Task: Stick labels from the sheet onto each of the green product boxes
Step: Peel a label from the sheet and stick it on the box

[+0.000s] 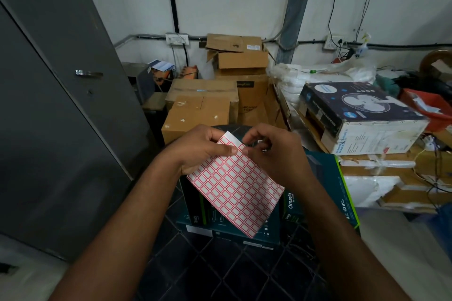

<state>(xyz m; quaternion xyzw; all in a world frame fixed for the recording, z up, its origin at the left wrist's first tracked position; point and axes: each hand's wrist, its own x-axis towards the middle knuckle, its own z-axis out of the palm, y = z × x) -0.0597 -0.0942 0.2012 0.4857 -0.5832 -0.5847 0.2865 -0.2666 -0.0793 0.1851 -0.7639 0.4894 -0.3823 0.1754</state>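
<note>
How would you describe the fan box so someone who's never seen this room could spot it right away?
Look right of the brown cardboard boxes stacked against the back wall, to the cluttered table on the right side. The fan box lies flat on top of the pile there, in front of white plastic bags. It alone has a dark top printed with a white fan and white sides.

Two bare forearms are seen reaching up from the bottom edge of the view, each ending in a bare hand: the left hand (195,151) and the right hand (276,151). No sleeves are shown on either arm as far as the frame's lower edge. No gloves, rings, watch or wristband are seen. Short, unpainted fingernails are visible on the left fingertips (233,151). Nothing else of the person is shown
</note>
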